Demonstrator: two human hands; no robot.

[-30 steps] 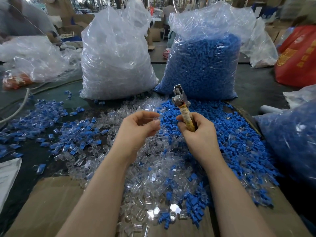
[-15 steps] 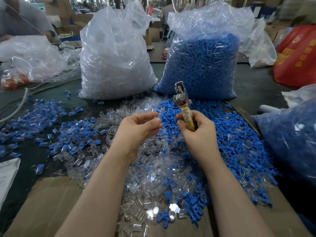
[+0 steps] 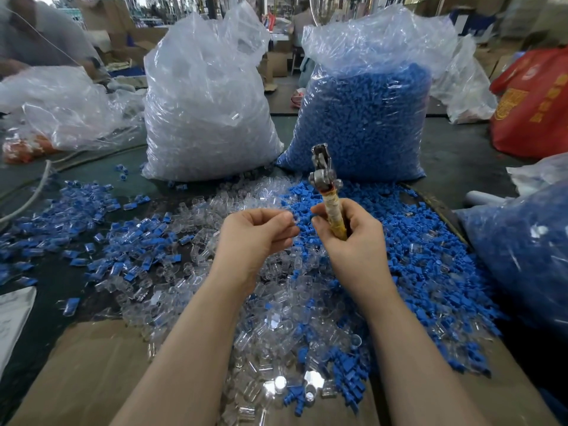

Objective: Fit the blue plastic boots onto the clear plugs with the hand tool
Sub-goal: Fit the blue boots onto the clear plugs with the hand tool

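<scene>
My right hand (image 3: 353, 238) grips the tape-wrapped handle of the hand tool (image 3: 325, 186), whose metal head points up and away. My left hand (image 3: 255, 232) hovers just left of it, fingers curled, thumb and fingertips pinching a small clear plug (image 3: 292, 221) that is barely visible. Below both hands lies a heap of loose clear plugs (image 3: 276, 318). Loose blue boots (image 3: 430, 265) spread to the right of it. Assembled blue-and-clear pieces (image 3: 123, 247) lie scattered to the left.
A tall bag of clear plugs (image 3: 206, 99) and a bag of blue boots (image 3: 368, 118) stand behind the heaps. Another bag of blue parts (image 3: 528, 256) sits at the right, a red bag (image 3: 534, 103) farther back. Cardboard (image 3: 92, 370) covers the near table. A person works at far left.
Both hands stay close together with only slight shifts. The left hand's fingers have closed a little tighter toward the tool hand.
</scene>
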